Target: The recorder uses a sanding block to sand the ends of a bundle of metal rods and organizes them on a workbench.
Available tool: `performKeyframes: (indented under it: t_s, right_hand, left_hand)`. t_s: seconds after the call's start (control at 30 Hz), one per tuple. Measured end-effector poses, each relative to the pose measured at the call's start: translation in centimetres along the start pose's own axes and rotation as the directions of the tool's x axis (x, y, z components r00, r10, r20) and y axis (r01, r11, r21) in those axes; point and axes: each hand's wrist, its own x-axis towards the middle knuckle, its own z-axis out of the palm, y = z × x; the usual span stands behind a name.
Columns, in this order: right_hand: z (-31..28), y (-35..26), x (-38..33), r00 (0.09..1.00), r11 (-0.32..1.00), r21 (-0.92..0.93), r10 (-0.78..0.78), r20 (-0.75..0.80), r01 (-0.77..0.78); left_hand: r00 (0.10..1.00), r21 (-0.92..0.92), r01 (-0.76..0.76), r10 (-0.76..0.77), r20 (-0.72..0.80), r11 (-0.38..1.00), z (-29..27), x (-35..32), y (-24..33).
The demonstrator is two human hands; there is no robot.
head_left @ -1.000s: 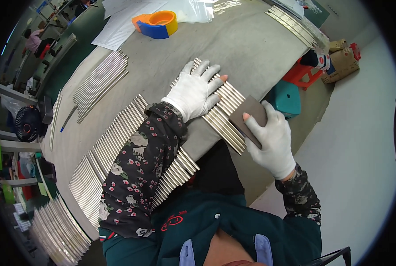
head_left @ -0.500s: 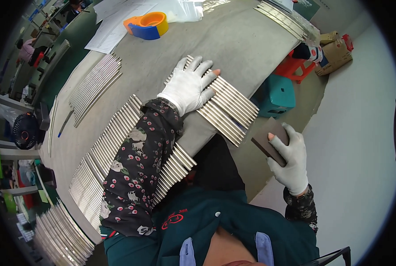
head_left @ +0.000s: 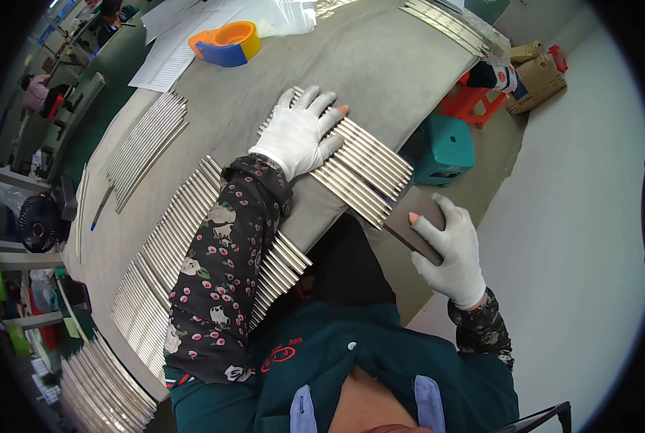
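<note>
My left hand, in a white glove with bare tips on some fingers, lies flat with fingers spread on a row of shiny metal rods. The rods lie side by side, their right ends at the table's edge. My right hand, gloved the same way, is closed around a brownish-grey rectangular block, perhaps a sanding block. The block is right by the rod ends, past the table's edge; whether it touches them I cannot tell. Under my left forearm stretches a longer row of similar rods.
Another rod bundle and a blue-tipped pen lie at the left. Farther back are papers and an orange, yellow and blue tape dispenser. Teal and red stools stand beside the table's right edge.
My right hand has brought the block leftward, close to the rod ends. My left hand stays flat on the rods, and the whole view has shifted slightly.
</note>
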Motion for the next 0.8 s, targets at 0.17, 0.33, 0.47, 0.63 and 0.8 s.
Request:
performKeyframes:
  t_s: [0.17, 0.33, 0.47, 0.63, 0.8]
  right_hand:
    - [-0.8, -0.5, 0.2, 0.996, 0.999, 0.019, 0.042, -0.077, -0.041]
    - [-0.3, -0.4, 0.3, 0.995, 1.000, -0.004, 0.010, -0.100, -0.010]
    - [0.3, -0.5, 1.3, 0.994, 0.999, -0.032, -0.020, -0.105, 0.017]
    - [2.3, -1.9, 5.5, 0.983, 0.995, -0.049, -0.093, -0.161, 0.086]
    - [1.9, -0.6, 6.5, 0.993, 0.994, 0.020, -0.111, -0.043, 0.112]
  left_hand:
    - [1.000, -0.007, -0.009, 0.009, -0.009, 1.000, 0.1, 0.6, -0.2]
    - [1.000, -0.022, -0.001, 0.000, -0.018, 1.000, 0.1, 1.0, -0.1]
    - [1.000, -0.029, 0.005, -0.006, -0.031, 1.000, 0.3, 1.2, -0.1]
    - [0.999, -0.027, 0.002, -0.003, -0.035, 1.000, 0.3, 1.5, 0.0]
    - [1.000, -0.025, -0.002, 0.001, -0.031, 1.000, 0.1, 1.7, 0.1]
